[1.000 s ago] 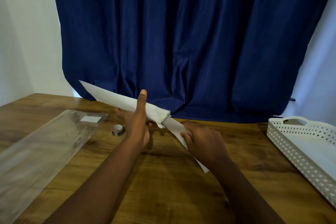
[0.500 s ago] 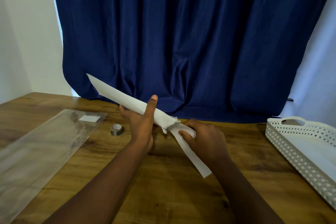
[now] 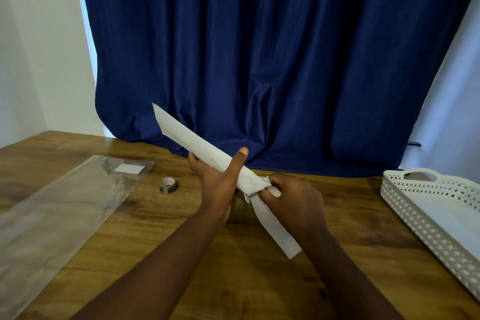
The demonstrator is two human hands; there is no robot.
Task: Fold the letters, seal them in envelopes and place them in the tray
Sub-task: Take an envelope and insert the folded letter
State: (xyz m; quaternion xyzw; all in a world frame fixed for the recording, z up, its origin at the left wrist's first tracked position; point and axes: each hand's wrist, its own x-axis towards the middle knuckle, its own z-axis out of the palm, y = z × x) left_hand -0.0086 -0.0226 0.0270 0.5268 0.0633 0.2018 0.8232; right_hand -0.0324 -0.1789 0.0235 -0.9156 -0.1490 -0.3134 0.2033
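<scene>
— Both hands up over the table (image 3: 233, 280), each closed on paper. Left hand (image 3: 217, 184) wrapped round the envelope (image 3: 202, 147), fingers underneath, thumb laid across the top face. Right hand (image 3: 293, 202) pinching the folded letter (image 3: 272, 226) just where it meets the envelope's mouth

— And the lie of the two pieces?

— Envelope long and narrow, running from its mouth at the hands up and away to the left, far tip raised against the blue curtain (image 3: 285, 60). Letter a narrow strip, slanting down and toward the body on the right, free end hanging under the right wrist. So not in line: a clear bend at the mouth, crumpled a little there. Hard to tell how much of the strip is already inside

— Which hand nearer the job?

— Right, at the very joint; left a little way up the envelope's body, steadying. Probably calls for swinging the strip's tail into line with the envelope's long axis, then feeding it up and left

— Room for that?

— Plenty of bare wood below and in front. Clear plastic sleeve (image 3: 65, 215) flat at the left, well apart; small tape roll (image 3: 168, 185) near the left hand, just beyond it. Tray (image 3: 405, 197) off to the right edge, well apart from both hands, nearer the right. Curtain close behind the envelope's raised tip, so little slack for pushing further that way
</scene>
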